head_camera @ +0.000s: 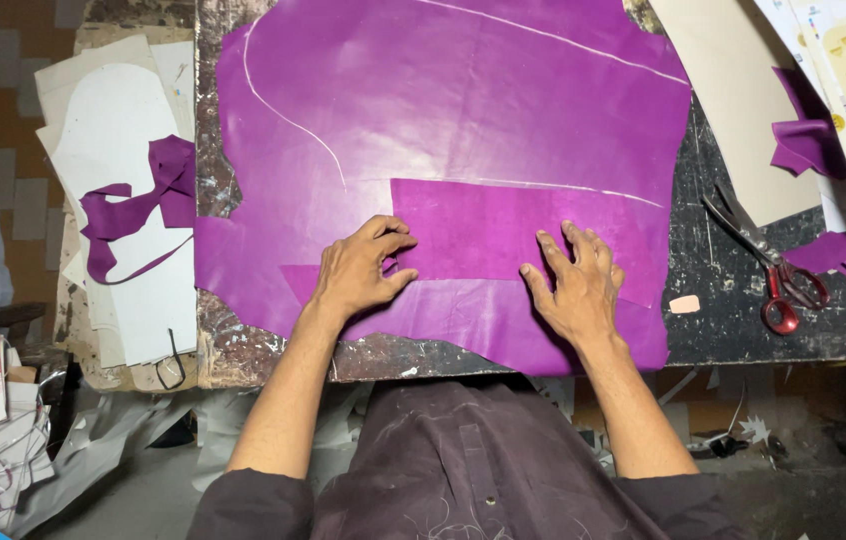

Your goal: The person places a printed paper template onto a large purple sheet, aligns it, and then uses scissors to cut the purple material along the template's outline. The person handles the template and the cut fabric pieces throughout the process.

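The left hand (pixel 361 268) lies at the near edge of the worktable (pixel 733 320), its fingers curled and the thumb and forefinger pinching the left end of a cut purple leather piece (pixel 488 232). The right hand (pixel 575 282) is spread open and flat, palm down, pressing the right end of that same rectangular piece. The piece sits on top of the large purple leather hide (pixel 463 110), which covers most of the table and hangs slightly over the near edge.

As a judgement of progress: 1 rectangular piece appears already cut and is being laid or smoothed against the hide. White chalk lines (pixel 288 115) curve across the far part of the hide, and those outlines are not yet cut, so most of the hide looks left to work.

To the right, well apart from the hands, red-handled scissors (pixel 778 275) rest untouched on the table, with purple offcuts (pixel 808 140) beyond them. On the left, a purple leather strip (pixel 138 210) lies on white paper patterns (pixel 113 130).
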